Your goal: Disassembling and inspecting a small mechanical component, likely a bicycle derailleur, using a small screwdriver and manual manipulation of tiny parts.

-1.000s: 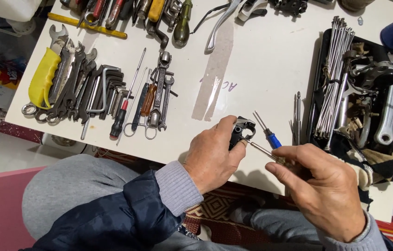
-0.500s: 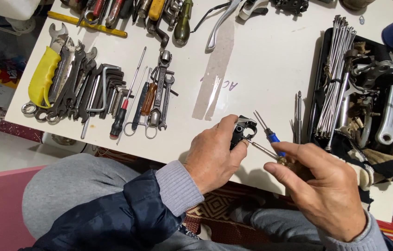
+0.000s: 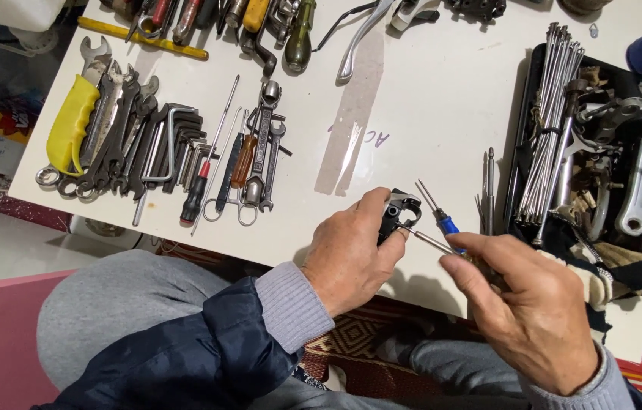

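Black metal part [image 3: 397, 214] pinched in left hand [image 3: 351, 254], right hand [image 3: 533, 304] gripping thin steel screwdriver [image 3: 429, 240]

Bright, even overhead light; white table [image 3: 442, 114] glares slightly, soft shadows fall toward six o'clock, focus stays sharp throughout.

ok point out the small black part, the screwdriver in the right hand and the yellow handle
black part [image 3: 395, 215], head view, on its metal top
screwdriver [image 3: 429, 241], head view, on the bare shaft
yellow handle [image 3: 70, 125], head view, on the middle of the grip
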